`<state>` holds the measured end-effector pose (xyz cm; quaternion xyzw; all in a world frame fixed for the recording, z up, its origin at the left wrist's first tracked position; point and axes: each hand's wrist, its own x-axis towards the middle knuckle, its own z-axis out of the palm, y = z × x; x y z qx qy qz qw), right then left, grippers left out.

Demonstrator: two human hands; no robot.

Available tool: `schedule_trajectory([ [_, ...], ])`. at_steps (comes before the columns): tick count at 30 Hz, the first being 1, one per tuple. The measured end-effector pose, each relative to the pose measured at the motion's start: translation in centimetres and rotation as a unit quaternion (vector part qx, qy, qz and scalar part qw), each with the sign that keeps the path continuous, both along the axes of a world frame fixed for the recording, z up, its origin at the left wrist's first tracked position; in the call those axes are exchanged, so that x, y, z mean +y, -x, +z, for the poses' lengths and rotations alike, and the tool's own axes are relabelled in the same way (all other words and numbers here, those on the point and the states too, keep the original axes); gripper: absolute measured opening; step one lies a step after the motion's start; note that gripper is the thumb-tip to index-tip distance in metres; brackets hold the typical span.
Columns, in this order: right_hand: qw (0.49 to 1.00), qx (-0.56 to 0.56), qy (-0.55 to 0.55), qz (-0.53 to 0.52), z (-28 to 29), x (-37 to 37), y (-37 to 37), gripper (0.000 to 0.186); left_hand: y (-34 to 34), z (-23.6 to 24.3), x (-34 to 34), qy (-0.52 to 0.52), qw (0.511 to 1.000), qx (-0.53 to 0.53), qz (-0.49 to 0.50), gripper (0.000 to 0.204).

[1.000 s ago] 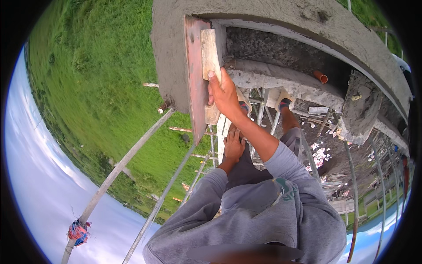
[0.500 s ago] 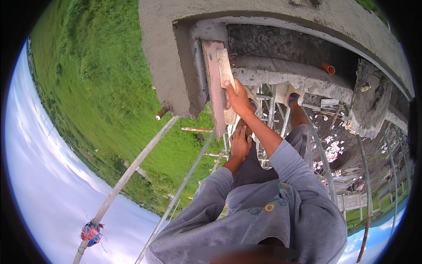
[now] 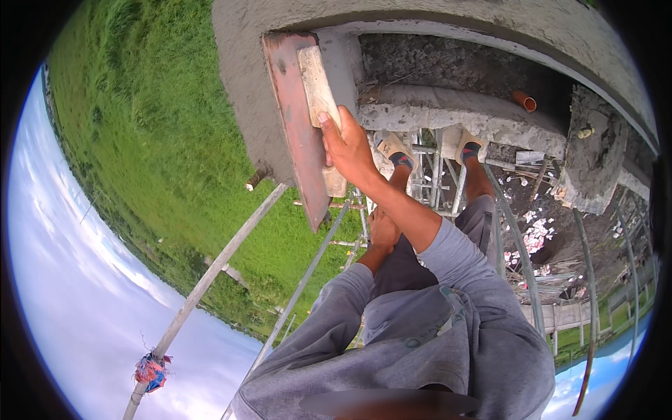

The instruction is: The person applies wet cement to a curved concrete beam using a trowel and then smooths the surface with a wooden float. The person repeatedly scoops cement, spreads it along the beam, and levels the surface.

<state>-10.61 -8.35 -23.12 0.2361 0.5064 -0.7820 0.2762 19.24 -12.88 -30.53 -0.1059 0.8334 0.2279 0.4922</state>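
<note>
Float along inner edge of ledge, grass to the left, pipe right, in recess

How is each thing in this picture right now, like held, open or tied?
Right hand: closed around the wooden handle.
Left hand: partly hidden behind the right forearm; can't tell if open.
Reddish board: held by its handle, slanted, overlapping the concrete ledge.
Orange pipe: end open.
Slanted pole: wrapped with a red and blue rag.
Grey sleeves: pushed up, forearms bare.
Pale scraps: scattered.
</note>
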Motion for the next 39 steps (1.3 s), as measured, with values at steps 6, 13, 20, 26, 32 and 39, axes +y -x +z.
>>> schedule_trajectory([
  [6, 0.992, 0.079, -0.093, -0.02, -4.1, -1.7, -1.0, 0.048, 0.0, -0.2, 0.6, 0.047, 0.995, 0.073, -0.048, 0.057],
  [13, 0.995, -0.076, -0.066, 0.025, -8.3, 1.6, -2.4, 0.045, 0.7, -1.0, 1.0, 0.079, 0.995, 0.061, -0.025, 0.059],
  [20, 0.999, -0.01, -0.052, 0.002, -3.3, 0.2, -2.7, 0.052, 0.0, -1.3, -0.1, 0.055, 0.992, -0.003, -0.112, 0.059],
  [26, 0.994, 0.053, -0.091, 0.022, -3.6, -0.9, -1.1, 0.052, 0.5, 0.0, 0.3, 0.034, 0.999, -0.035, -0.007, 0.059],
  [32, 0.99, -0.011, -0.091, 0.107, -2.0, 1.5, -4.8, 0.048, 1.4, 0.8, 1.0, 0.03, 0.997, -0.047, 0.048, 0.059],
  [39, 0.996, 0.062, -0.064, -0.006, -4.5, -1.5, -2.2, 0.047, 0.6, 0.0, 0.7, 0.032, 0.999, -0.009, -0.019, 0.053],
])
